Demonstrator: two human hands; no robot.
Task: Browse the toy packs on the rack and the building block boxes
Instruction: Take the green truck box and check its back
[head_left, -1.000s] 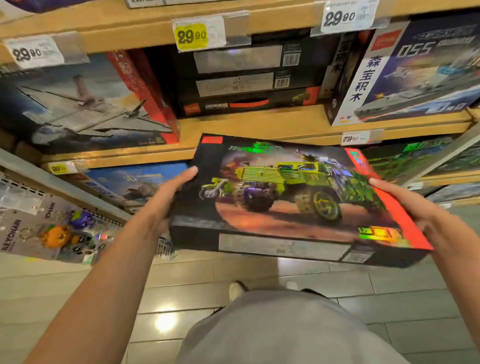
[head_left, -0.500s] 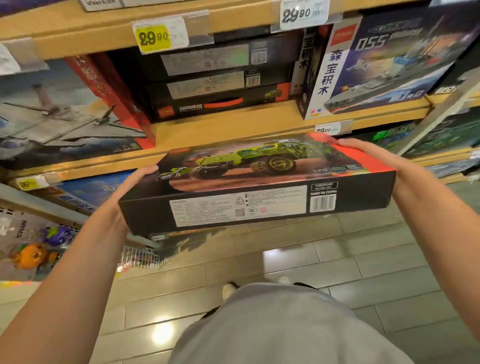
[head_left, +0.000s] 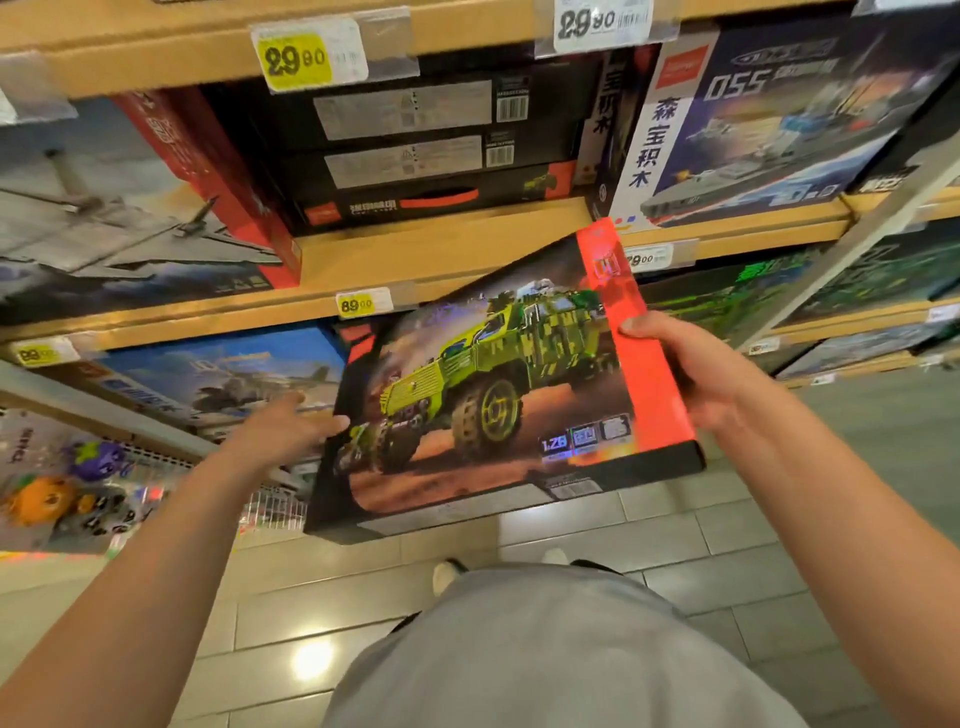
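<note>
Cardboard, glossy: one building block box (head_left: 498, 400) printed with a green truck, tilted, held out before the wooden shelf (head_left: 415, 254). Head view, the only one. Your right hand (head_left: 696, 374) grips its red edge, thumb on the face, fingers curled behind. Your left hand (head_left: 283, 431) has straight fingers, tips touching the left edge. Advice: curl the left fingers round that edge before you turn or reshelve it. Toy packs (head_left: 57, 493) hang on the rack at lower left.
</note>
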